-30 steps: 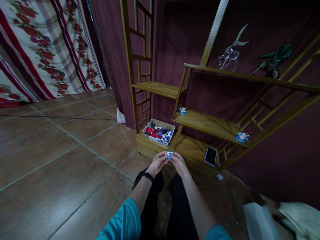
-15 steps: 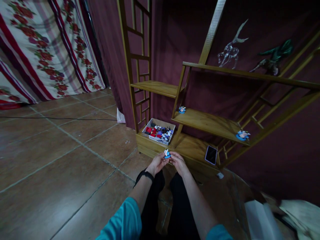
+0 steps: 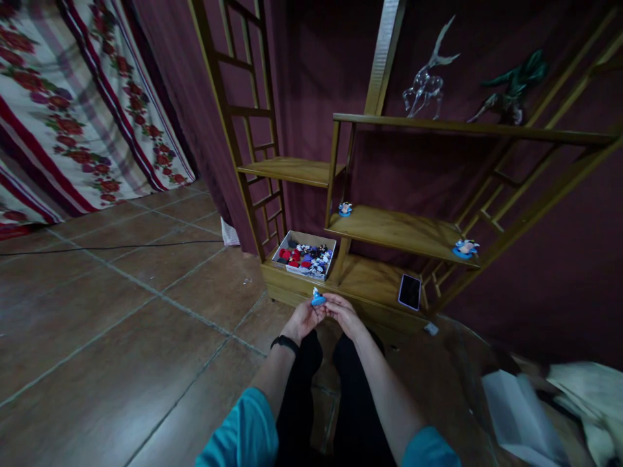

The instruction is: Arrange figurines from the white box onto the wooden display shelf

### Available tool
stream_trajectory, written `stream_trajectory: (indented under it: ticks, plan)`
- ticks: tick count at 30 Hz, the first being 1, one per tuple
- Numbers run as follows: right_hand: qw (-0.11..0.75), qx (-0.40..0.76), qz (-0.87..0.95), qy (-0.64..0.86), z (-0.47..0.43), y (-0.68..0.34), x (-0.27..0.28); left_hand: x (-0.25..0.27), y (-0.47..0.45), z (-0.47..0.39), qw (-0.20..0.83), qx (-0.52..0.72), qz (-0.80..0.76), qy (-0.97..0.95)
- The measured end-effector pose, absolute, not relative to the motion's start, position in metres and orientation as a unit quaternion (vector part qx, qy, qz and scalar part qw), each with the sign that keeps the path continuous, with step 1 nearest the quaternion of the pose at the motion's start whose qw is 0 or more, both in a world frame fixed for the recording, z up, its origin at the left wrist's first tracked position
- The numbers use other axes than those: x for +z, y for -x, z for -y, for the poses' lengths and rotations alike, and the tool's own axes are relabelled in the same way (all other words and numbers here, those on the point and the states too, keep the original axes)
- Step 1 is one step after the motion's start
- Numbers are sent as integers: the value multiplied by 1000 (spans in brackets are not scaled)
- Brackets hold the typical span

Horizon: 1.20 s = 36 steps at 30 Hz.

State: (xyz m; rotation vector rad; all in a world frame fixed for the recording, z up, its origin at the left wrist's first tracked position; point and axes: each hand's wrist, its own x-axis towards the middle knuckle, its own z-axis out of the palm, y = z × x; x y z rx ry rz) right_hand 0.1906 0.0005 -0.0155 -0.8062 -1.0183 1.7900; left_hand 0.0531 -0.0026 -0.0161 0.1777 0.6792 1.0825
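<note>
Between my two hands is a small figurine with a blue base, tilted a little. My left hand is closed on it from the left. The fingers of my right hand pinch it from the right. Just beyond them, a white box of red, black, white and purple figurines rests on the low shelf. Two similar blue-based pieces stand on the middle shelf: one figurine at its left end, another figurine at its right front corner.
A tablet lies on the low shelf at the right. On the top shelf stand a clear glass deer and a dark green statue. A white bag-like object sits on the floor at the right.
The figurine has turned and tilted between my fingers, showing more of its blue base. My view has shifted slightly, so the shelves sit further left in the picture.
</note>
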Motion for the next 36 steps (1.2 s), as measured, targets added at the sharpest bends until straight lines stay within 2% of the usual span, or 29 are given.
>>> stream_trajectory:
  ticks: [17, 27, 36]
  plan:
    - [471, 714, 377, 355, -8, -192, -24, -32, -54, 0, 723, 584, -347, -125]
    - [505, 701, 339, 374, -14, -189, -34, -27, -56, 2, 719, 576, -356, -155]
    - [485, 721, 299, 394, -15, -192, -34, -28, -54, 4, 740, 559, -341, -157]
